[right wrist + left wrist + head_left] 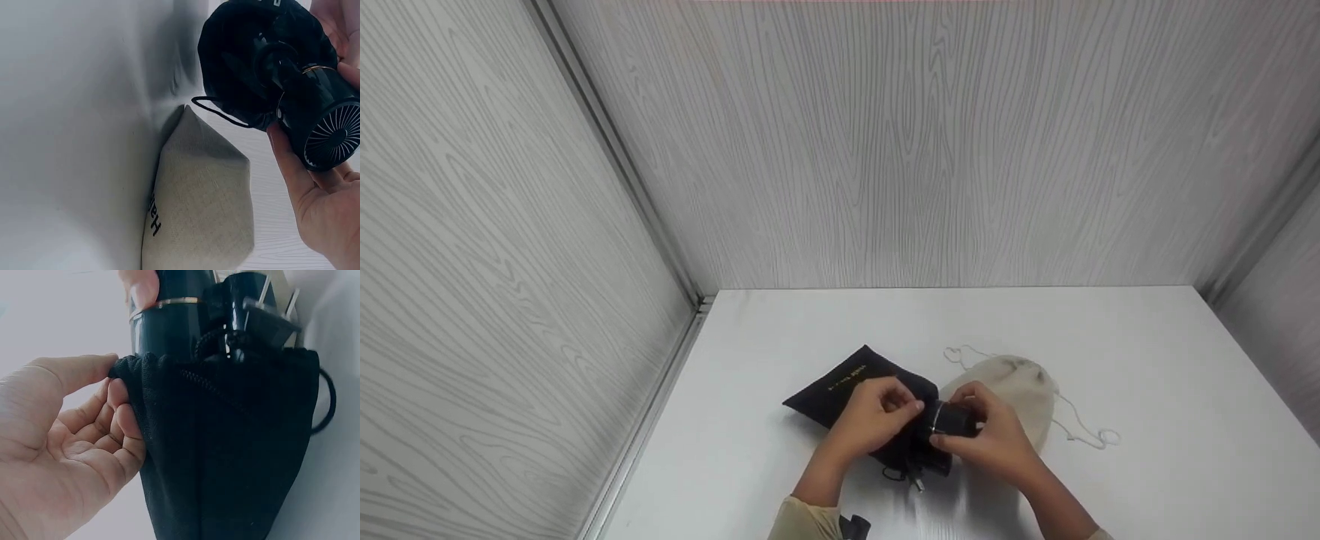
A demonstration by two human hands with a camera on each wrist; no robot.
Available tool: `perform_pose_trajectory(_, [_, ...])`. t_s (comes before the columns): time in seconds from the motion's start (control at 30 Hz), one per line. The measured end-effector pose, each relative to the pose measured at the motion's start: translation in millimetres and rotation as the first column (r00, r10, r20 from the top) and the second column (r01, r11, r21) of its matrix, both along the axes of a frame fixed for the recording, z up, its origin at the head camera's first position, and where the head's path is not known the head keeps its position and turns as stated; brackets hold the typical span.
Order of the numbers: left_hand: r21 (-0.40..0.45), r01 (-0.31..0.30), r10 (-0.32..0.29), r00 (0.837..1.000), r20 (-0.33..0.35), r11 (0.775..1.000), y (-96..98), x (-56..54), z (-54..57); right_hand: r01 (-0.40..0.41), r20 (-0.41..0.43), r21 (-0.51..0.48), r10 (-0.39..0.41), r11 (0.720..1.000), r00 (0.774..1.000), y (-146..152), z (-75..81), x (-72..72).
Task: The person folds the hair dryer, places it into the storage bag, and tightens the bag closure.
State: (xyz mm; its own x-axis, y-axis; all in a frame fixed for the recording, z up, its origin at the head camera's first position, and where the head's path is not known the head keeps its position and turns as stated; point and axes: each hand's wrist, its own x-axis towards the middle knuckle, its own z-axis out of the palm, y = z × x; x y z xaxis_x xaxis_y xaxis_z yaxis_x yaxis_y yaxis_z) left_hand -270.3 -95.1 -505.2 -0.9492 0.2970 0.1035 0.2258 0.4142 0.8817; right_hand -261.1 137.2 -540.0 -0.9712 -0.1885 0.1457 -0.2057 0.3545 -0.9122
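Observation:
My left hand point(874, 416) pinches the gathered rim of a black drawstring bag point(219, 444) between thumb and fingers, its other fingers curled against the cloth. The bag has gold lettering in the head view. A glossy black hair dryer point(315, 115) with a thin gold ring and a slatted round end lies partly inside the bag's mouth. My right hand point(994, 439) grips its barrel, thumb and fingers on opposite sides. The two-pin plug point(273, 318) pokes out of the mouth beside the barrel in the left wrist view. The bag hides the dryer's inner part.
Just beyond my right hand, a beige drawstring bag point(1031, 386) with dark print lies on the white table point(720, 442), its cords spread out. A small black object point(855, 527) shows by my left sleeve. Grey wood-patterned panels point(885, 150) enclose the table.

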Motion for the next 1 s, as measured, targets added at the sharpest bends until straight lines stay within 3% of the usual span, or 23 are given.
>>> perform_pose_trajectory(0.33, [0.004, 0.025, -0.025, 1.000, -0.011, 1.000, 14.3, 0.9, -0.9, 0.042, -0.031, 0.004, -0.041, 0.999, 0.999, -1.2, -6.4, -2.8])
perform_pose_trajectory(0.53, [0.025, 0.020, -0.020, 1.000, 0.005, 0.999, 20.2, 0.1, -4.0, 0.072, 0.012, 0.007, -0.072, 0.997, 0.997, -2.4, -7.5, -4.0])
perform_pose_trajectory(0.77, [0.064, 0.008, -0.007, 1.000, -0.005, 0.998, 23.4, 1.0, -5.0, 0.056, 0.053, 0.029, -0.057, 0.998, 0.997, -4.5, -6.8, -2.2])
perform_pose_trajectory(1.0, [0.122, -0.056, 0.059, 0.998, -0.021, 0.991, 21.4, 2.7, 0.2, -0.010, 0.075, 0.018, 0.009, 1.000, 0.997, 0.0, -5.7, -0.2])
